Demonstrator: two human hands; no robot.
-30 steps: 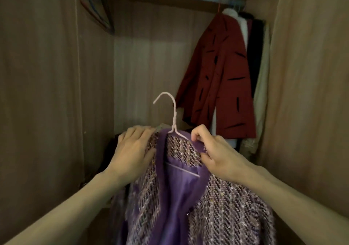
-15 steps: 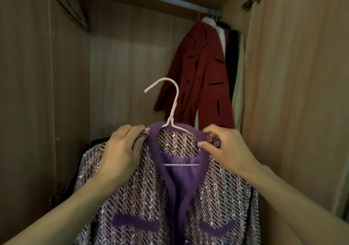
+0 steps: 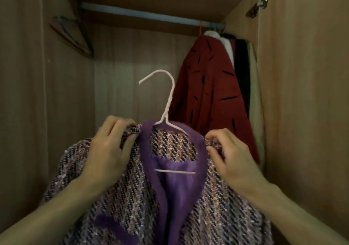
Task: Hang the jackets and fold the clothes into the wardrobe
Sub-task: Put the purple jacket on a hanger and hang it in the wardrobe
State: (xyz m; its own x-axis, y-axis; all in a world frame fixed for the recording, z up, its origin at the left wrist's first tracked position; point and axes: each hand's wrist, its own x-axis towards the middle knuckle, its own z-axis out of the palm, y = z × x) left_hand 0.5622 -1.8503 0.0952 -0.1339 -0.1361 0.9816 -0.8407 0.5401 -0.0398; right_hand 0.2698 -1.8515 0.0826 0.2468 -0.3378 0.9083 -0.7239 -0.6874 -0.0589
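Inside the open wooden wardrobe (image 3: 117, 78), a purple tweed jacket with a plush violet collar band (image 3: 132, 197) is held up on a thin white wire hanger (image 3: 166, 110). The jacket is kept in front of the back panel, below the pale metal hanging rail (image 3: 143, 15), and the hanger's curved hook is seen free in the air, well under that rail and not touching it. The weave is coarse and nubbly, with diagonal flecks of lilac, dark and pale thread, while the collar edge and a pocket trim low on the front look soft and fuzzy. A smooth, satiny purple lining is shown inside the open neck, crossed by the hanger's straight lower bar.

The left hand (image 3: 109, 150) is closed over the jacket's left shoulder, fingers curled around the fabric just beside the collar. The right hand (image 3: 226, 156) is pinched on the right shoulder seam, with thumb and fingertips gathered on the tweed.

At the right end of the rail, a dark red coat with short black dashes (image 3: 211, 93) is hung, its cloth matt and felt-like. Behind it, white, black and cream garments are pressed together against the side wall. On the left wall, a few slim empty hangers (image 3: 71, 35) are seen, blurred. A metal door hinge (image 3: 258, 4) is fixed at the upper right.
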